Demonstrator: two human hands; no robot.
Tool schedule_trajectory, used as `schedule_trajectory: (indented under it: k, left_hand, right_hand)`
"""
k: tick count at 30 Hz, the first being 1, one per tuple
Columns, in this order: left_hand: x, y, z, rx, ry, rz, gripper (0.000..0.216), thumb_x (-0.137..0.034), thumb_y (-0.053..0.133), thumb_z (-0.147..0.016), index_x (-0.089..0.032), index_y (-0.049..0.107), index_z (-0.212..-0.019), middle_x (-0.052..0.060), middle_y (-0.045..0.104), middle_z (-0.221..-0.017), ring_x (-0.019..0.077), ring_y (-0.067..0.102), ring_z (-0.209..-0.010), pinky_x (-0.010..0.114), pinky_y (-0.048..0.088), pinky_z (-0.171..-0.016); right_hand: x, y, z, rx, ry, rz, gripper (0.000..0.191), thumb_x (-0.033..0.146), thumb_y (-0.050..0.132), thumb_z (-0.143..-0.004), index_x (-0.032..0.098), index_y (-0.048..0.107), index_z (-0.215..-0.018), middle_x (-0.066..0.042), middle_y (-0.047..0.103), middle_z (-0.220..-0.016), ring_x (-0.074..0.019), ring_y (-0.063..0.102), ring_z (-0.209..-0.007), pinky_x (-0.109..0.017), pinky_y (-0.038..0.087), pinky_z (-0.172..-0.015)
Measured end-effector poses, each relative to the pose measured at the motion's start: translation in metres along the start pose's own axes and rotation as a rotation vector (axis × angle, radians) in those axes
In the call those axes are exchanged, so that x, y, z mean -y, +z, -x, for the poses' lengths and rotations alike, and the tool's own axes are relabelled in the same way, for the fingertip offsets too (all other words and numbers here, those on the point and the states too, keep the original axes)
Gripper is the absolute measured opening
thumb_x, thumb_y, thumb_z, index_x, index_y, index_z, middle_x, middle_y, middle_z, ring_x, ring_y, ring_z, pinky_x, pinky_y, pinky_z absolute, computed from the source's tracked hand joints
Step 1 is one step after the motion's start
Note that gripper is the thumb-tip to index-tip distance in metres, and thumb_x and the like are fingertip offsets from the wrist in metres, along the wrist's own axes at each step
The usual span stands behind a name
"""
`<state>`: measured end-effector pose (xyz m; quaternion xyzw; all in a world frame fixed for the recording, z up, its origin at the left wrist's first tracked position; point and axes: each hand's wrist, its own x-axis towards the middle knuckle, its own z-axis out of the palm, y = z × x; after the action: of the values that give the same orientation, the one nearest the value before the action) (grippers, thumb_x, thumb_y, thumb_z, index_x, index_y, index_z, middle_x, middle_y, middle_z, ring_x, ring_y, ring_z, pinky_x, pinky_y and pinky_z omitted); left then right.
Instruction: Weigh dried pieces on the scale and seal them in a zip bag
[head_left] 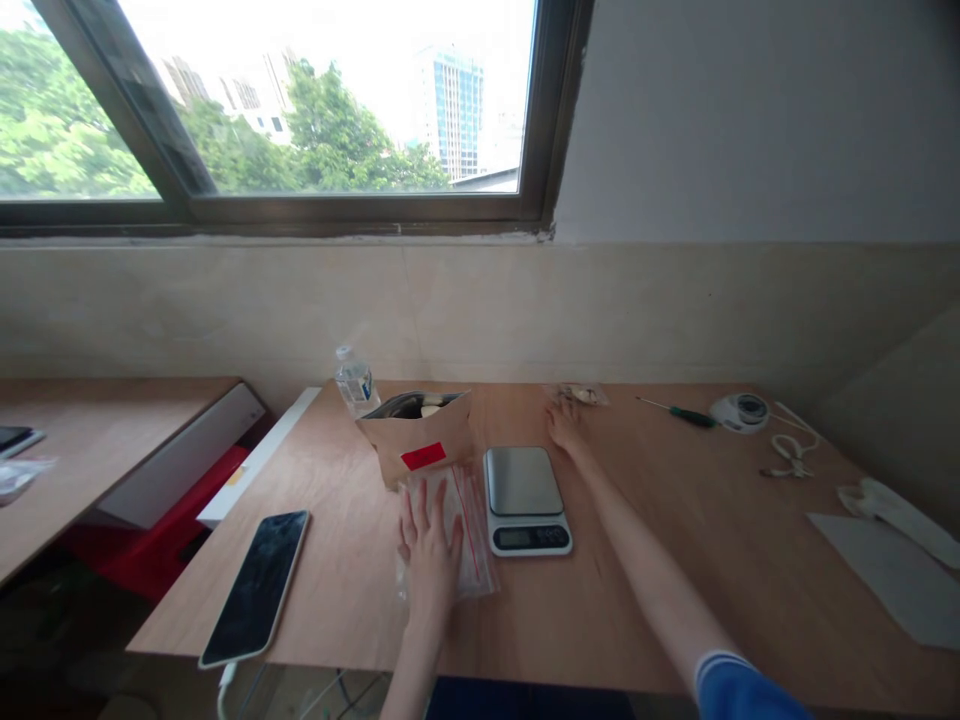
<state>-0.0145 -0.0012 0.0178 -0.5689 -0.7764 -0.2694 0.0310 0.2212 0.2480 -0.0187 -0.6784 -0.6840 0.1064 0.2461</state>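
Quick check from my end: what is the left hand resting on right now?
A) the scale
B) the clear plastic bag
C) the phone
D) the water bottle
B: the left hand lies flat on the clear plastic bag, just left of the scale; the phone sits apart, further left, and the water bottle stands at the back.

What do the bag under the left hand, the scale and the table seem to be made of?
The bag looks like thin clear plastic: the wood shows through it, and it has a red strip. The scale seems to have a brushed metal plate on a white plastic body. The table looks like light plywood, matte, with visible grain. The left hand lies flat on the bag.
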Motion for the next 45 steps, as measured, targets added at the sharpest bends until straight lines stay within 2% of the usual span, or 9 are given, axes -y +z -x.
schedule_trajectory:
  k: [6,13,18,22,26,31,35,40,45]
  left_hand:
    - [0.022,0.042,0.004,0.135,0.089,-0.084,0.049,-0.029,0.040,-0.086,-0.024,0.045,-0.134,0.008,0.028,-0.149,0.0321,0.011,-0.139,0.051,0.016,-0.109]
    - [0.022,0.027,-0.006,0.232,0.015,0.033,0.048,-0.029,0.045,-0.084,-0.021,0.050,-0.131,0.010,0.031,-0.147,0.0349,0.015,-0.138,0.053,0.017,-0.109]
    - [0.006,-0.012,-0.022,0.245,-0.128,0.479,0.034,-0.025,0.036,-0.088,-0.018,0.061,-0.109,0.011,0.064,-0.113,0.0258,0.054,-0.112,0.045,0.037,-0.099]
    - [-0.029,-0.031,-0.013,0.260,-0.027,0.874,0.033,-0.033,0.042,-0.088,-0.018,0.055,-0.114,0.011,0.061,-0.117,0.0225,0.055,-0.110,0.039,0.042,-0.093]
    - [-0.053,-0.038,0.005,0.384,0.039,1.007,0.041,-0.039,0.051,-0.084,-0.021,0.050,-0.121,0.010,0.054,-0.125,0.0214,0.052,-0.113,0.034,0.042,-0.091]
    - [-0.050,-0.053,0.015,0.647,0.008,1.148,0.029,-0.044,0.053,-0.083,-0.016,0.057,-0.079,-0.001,0.057,-0.066,0.0102,0.052,-0.057,0.021,0.039,-0.052]
    - [-0.050,-0.062,0.022,0.624,-0.130,1.315,0.031,-0.045,0.060,-0.077,-0.016,0.051,-0.071,-0.004,0.050,-0.058,0.0073,0.048,-0.051,0.017,0.037,-0.048]
    - [-0.054,-0.064,0.027,0.591,-0.319,1.492,0.031,-0.045,0.064,-0.073,-0.017,0.053,-0.079,-0.003,0.057,-0.066,0.0091,0.055,-0.055,0.018,0.044,-0.050]
    - [-0.048,-0.067,0.024,0.522,-0.311,1.520,0.029,-0.042,0.065,-0.074,-0.015,0.055,-0.075,-0.001,0.059,-0.068,0.0098,0.057,-0.062,0.018,0.047,-0.055]
  right_hand:
    - [-0.004,-0.002,-0.012,-0.023,0.004,0.063,0.041,0.018,0.033,-0.087,0.011,0.059,-0.118,-0.014,0.030,-0.147,-0.0334,0.020,-0.135,-0.051,0.021,-0.104]
    - [0.003,-0.044,-0.003,-0.281,0.019,0.021,0.043,0.021,0.029,-0.089,0.006,0.052,-0.122,-0.022,0.048,-0.131,-0.0300,0.039,-0.124,-0.051,0.025,-0.101]
    - [0.021,-0.099,0.054,-0.716,-0.045,-0.354,0.036,0.031,0.043,-0.086,0.010,0.059,-0.109,-0.018,0.061,-0.108,-0.0244,0.055,-0.101,-0.041,0.042,-0.087]
    - [0.061,-0.127,0.135,-0.748,-0.086,-0.545,0.027,0.032,0.047,-0.087,0.016,0.061,-0.102,-0.011,0.063,-0.100,-0.0191,0.058,-0.088,-0.033,0.047,-0.079]
    - [0.095,-0.124,0.200,-0.604,0.010,-0.763,0.024,0.035,0.049,-0.086,0.018,0.060,-0.099,-0.008,0.062,-0.095,-0.0169,0.059,-0.081,-0.032,0.048,-0.074]
    - [0.103,-0.103,0.227,-0.429,0.104,-0.920,0.029,0.039,0.049,-0.086,0.019,0.053,-0.107,-0.008,0.061,-0.096,-0.0173,0.060,-0.080,-0.033,0.050,-0.072]
    - [0.112,-0.092,0.238,-0.461,0.062,-0.739,0.034,0.040,0.054,-0.082,0.019,0.051,-0.110,-0.013,0.054,-0.111,-0.0231,0.054,-0.101,-0.039,0.048,-0.082]
    - [0.141,-0.095,0.261,0.088,-0.053,-0.910,0.029,0.040,0.042,-0.090,0.020,0.057,-0.104,-0.009,0.062,-0.104,-0.0201,0.060,-0.096,-0.033,0.051,-0.082]
    - [0.156,-0.106,0.266,0.257,-0.077,-1.055,0.032,0.041,0.047,-0.089,0.021,0.058,-0.111,-0.007,0.063,-0.112,-0.0203,0.059,-0.106,-0.032,0.048,-0.091]
